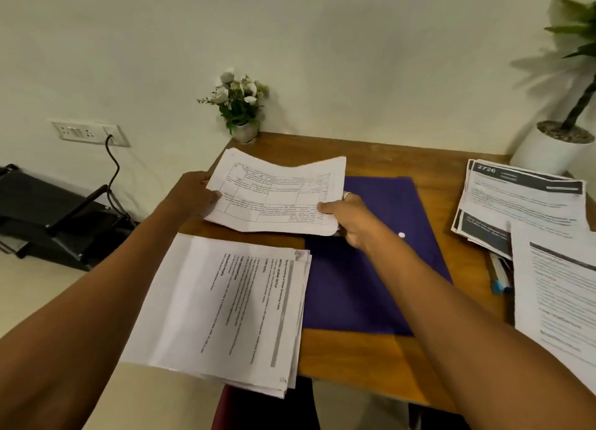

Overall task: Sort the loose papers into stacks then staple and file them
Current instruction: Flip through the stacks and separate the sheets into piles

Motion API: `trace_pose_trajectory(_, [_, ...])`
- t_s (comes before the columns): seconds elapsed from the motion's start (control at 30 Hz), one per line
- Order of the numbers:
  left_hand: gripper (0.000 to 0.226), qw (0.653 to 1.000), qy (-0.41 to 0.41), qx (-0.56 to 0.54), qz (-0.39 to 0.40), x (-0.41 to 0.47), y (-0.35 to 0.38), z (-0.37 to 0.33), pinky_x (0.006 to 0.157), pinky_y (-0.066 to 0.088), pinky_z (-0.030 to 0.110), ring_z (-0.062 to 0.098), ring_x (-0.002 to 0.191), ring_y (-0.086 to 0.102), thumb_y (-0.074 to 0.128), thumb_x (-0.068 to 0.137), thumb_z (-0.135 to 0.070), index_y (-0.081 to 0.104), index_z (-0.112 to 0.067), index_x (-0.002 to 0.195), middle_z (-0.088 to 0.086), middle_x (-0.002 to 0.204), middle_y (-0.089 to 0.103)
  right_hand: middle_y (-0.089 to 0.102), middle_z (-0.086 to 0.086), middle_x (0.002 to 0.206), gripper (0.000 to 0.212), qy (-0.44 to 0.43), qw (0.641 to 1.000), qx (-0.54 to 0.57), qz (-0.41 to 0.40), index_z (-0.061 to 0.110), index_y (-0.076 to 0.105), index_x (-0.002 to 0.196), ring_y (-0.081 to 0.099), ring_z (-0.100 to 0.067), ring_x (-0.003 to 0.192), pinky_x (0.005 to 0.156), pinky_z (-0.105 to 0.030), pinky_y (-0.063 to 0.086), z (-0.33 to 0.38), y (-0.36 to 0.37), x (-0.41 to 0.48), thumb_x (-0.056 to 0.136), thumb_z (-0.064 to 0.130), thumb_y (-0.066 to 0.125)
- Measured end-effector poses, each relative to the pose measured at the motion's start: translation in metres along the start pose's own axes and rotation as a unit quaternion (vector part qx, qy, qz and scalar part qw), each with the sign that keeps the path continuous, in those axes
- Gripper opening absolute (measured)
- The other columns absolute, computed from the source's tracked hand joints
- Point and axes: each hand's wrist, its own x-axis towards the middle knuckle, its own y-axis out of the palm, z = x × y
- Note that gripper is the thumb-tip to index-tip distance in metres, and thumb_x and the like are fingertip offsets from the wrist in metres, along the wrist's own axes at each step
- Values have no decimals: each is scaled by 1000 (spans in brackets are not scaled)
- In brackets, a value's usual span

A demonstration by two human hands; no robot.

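- We see a thin, slightly bowed sheaf of white sheets (274,197) printed with a table grid, held over the wooden desk (387,158).
- The left hand (196,194) grips its left edge; the right hand (348,220) pinches its near right corner, thumb on top.
- A flat, matte purple folder (371,274) lies beneath the right hand.
- A second white stack (232,310) overhangs the near edge; its corner is perhaps stapled.

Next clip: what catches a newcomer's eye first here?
A sheaf of printed tables, held above the wooden desk by the left hand at its left edge and the right hand at its right. Partly under it lies a purple folder, and a thick paper stack overhangs the desk's near-left edge.
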Motion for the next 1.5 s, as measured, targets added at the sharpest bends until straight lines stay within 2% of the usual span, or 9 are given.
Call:
trace_pose_trajectory(0.1, [44, 996, 36, 79, -22, 3, 6, 11, 103, 48, 46, 39, 123, 60, 65, 96, -11, 59, -8, 139, 17, 137, 63, 73, -4, 116, 30, 4, 1000, 6, -19, 14, 61, 121, 73, -19, 91, 60, -31, 59, -2, 8, 3, 93, 6, 69])
trace_pose_trajectory(0.33, [40, 966, -5, 230, -119, -2, 27, 14, 98, 47, 60, 46, 118, 52, 61, 95, -24, 54, -11, 132, 21, 126, 56, 68, 1, 116, 53, -46, 985, -117, -116, 17, 47, 144, 71, -16, 83, 65, -36, 62, 5, -13, -25, 93, 15, 63])
trace_pose_trajectory(0.5, [37, 970, 74, 137, -186, -42, 62, -49, 106, 42, 55, 42, 130, 44, 67, 93, -13, 64, -14, 130, 18, 143, 50, 74, 2, 97, 23, -87, 975, -136, -152, 24, 68, 112, 69, -9, 79, 65, -28, 55, 2, -72, -67, 90, 20, 66])
trace_pose_trajectory(0.7, [23, 974, 212, -80, -17, -147, 143, -153, 87, 39, 13, 10, 110, 56, 67, 94, -16, 71, -19, 116, -4, 122, 60, 73, 13, 90, 13, -149, 957, -83, -236, 29, 72, 99, 70, -3, 77, 64, -19, 50, -14, -144, -143, 92, 20, 65])
trace_pose_trajectory(0.93, [22, 946, 185, -121, 238, -256, 239, -221, 76, 62, 40, 15, 87, 69, 62, 98, -20, 63, -22, 119, 5, 111, 71, 68, 7, 117, 13, -156, 891, -140, -402, 28, 71, 108, 63, -11, 104, 85, -26, 53, -50, -239, -231, 97, 27, 65])
trace_pose_trajectory(1.03, [25, 946, 171, -80, 263, -278, 272, -235, 61, 52, 20, 8, 83, 64, 63, 98, -26, 63, -19, 122, 0, 113, 71, 59, 1, 136, 22, -99, 831, -241, -491, 29, 69, 116, 50, -24, 127, 112, -47, 34, -73, -292, -255, 93, 30, 68])
trace_pose_trajectory(1.13, [29, 941, 179, -67, 280, -289, 294, -241, 58, 45, 7, 2, 82, 63, 65, 98, -27, 66, -20, 126, -6, 122, 72, 45, -4, 149, 46, -8, 812, -294, -504, 28, 61, 131, 34, -31, 140, 115, -51, 24, -94, -334, -269, 87, 39, 70])
trace_pose_trajectory(1.27, [32, 946, 171, -42, 271, -298, 307, -251, 51, 42, 8, 7, 86, 59, 65, 99, -28, 64, -17, 129, -8, 124, 68, 37, -7, 154, 70, 61, 848, -287, -441, 26, 46, 147, 27, -32, 144, 118, -51, 25, -115, -352, -273, 86, 47, 70])
trace_pose_trajectory(1.5, [17, 944, 145, -56, 289, -308, 321, -256, 69, 59, 23, 14, 96, 70, 69, 96, -25, 69, -23, 113, -3, 128, 71, 38, -6, 153, 76, 95, 829, -321, -447, 30, 43, 148, 31, -31, 141, 109, -51, 31, -119, -359, -279, 82, 51, 72])
